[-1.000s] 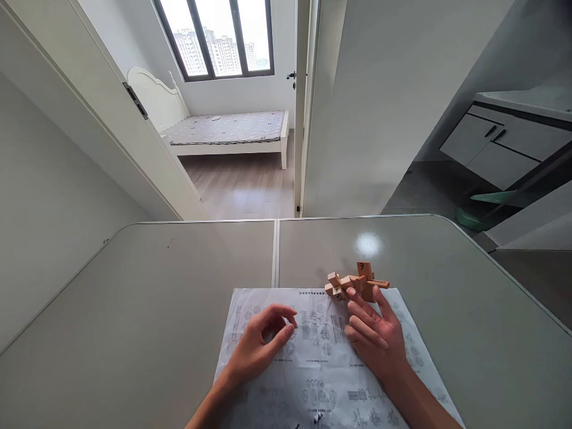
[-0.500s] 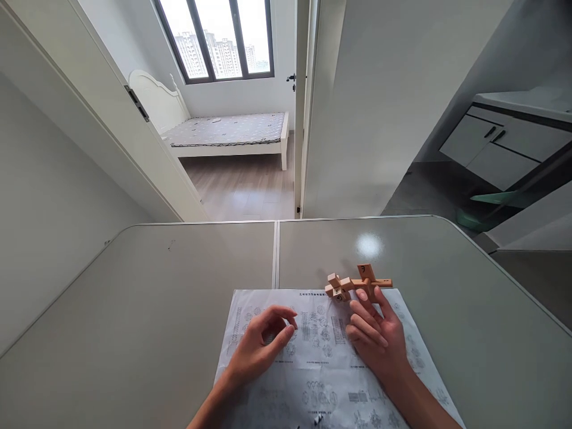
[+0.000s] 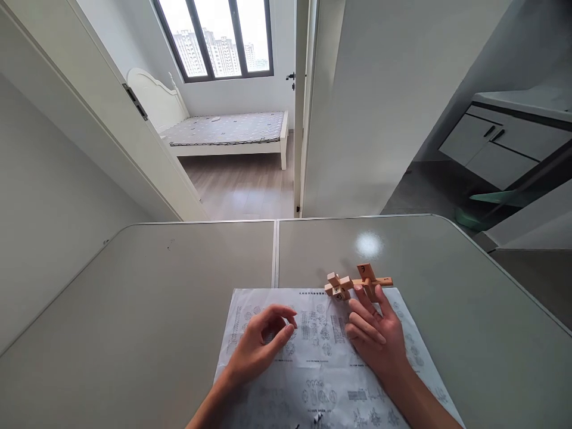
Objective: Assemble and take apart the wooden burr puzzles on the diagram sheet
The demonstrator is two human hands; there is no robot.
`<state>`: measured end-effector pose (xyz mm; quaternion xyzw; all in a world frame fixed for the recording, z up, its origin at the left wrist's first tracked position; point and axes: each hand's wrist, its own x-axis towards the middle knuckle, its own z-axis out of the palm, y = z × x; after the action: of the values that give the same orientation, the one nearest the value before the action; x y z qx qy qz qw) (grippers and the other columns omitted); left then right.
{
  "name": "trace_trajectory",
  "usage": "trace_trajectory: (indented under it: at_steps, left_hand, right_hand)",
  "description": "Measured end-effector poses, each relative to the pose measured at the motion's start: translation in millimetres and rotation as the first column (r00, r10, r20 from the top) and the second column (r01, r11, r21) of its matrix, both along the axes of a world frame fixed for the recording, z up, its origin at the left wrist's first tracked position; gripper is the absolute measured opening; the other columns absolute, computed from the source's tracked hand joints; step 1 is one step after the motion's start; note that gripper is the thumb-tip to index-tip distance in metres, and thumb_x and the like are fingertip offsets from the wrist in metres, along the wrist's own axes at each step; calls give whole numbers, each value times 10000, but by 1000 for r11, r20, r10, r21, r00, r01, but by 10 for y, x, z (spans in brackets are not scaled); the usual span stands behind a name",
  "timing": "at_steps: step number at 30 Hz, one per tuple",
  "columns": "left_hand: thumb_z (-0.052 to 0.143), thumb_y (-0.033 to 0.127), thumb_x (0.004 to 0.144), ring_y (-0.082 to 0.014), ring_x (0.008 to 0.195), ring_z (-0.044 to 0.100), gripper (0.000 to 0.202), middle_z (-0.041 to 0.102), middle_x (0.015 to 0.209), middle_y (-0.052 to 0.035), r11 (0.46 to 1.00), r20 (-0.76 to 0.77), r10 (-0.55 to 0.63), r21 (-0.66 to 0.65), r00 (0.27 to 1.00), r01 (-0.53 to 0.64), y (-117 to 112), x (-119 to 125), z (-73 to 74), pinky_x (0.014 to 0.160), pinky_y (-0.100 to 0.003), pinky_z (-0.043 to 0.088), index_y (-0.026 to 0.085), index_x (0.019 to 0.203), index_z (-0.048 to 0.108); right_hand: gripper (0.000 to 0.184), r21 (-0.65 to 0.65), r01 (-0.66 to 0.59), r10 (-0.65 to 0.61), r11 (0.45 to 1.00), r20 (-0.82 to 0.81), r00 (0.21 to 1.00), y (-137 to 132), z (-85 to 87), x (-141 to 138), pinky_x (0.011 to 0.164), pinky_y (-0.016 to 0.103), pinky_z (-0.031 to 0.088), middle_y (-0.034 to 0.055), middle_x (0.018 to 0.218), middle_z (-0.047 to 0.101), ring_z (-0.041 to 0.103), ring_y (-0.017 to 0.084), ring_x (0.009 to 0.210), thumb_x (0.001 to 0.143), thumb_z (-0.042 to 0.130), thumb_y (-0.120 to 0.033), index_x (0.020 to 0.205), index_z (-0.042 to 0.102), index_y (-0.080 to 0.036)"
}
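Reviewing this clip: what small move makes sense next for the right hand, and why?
Probably closing the right hand around the wooden puzzle to lift it. Its fingertips reach the puzzle's near side with the palm open, so nothing is held. The puzzle lies on the table at the sheet's far edge. The left hand rests curled on the sheet, away from it.

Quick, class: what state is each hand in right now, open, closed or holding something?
Left hand: loosely curled, not closed, holding nothing, over the printed sheet.
Right hand: open, reaching up to the wooden puzzle, not gripping it.
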<state>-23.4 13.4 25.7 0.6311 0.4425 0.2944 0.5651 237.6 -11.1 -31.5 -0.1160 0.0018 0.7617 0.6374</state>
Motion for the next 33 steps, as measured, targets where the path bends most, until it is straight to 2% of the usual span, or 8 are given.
trace_trajectory:
  at_steps: [7, 25, 33]
  left_hand:
    - [634, 467, 993, -136, 723, 511, 302, 674, 974, -57, 1000, 10, -14, -11, 1000, 14, 4, -8, -24, 661, -264, 424, 191, 1107, 679]
    - [636, 448, 992, -137, 724, 524, 277, 676, 957, -53, 1000, 14, -11, 0, 1000, 11, 5, -9, -14, 653, -258, 430, 198, 1099, 687]
    - [631, 448, 1001, -133, 726, 515, 280, 671, 978, -52, 1000, 12, -20, -10, 1000, 20, 1, -16, -30, 651, -256, 417, 197, 1117, 678]
  right_hand:
    - [214, -10, 5, -5, 1000, -15, 1000, -1, -8, 1, 368, 174, 328, -128, 555, 378, 285, 33, 328, 1037, 663, -424, 1112, 731, -235]
    - [187, -22, 10, -10, 1000, -8, 1000, 16, -1, -17, 354, 160, 321, -130, 544, 378, 308, 23, 318, 1023, 701, -382, 1137, 762, -246]
    - [155, -16, 5, -4, 1000, 33, 999, 16, 28, -48, 348, 140, 313, -142, 540, 365, 276, 13, 306, 1022, 717, -361, 1114, 719, -237]
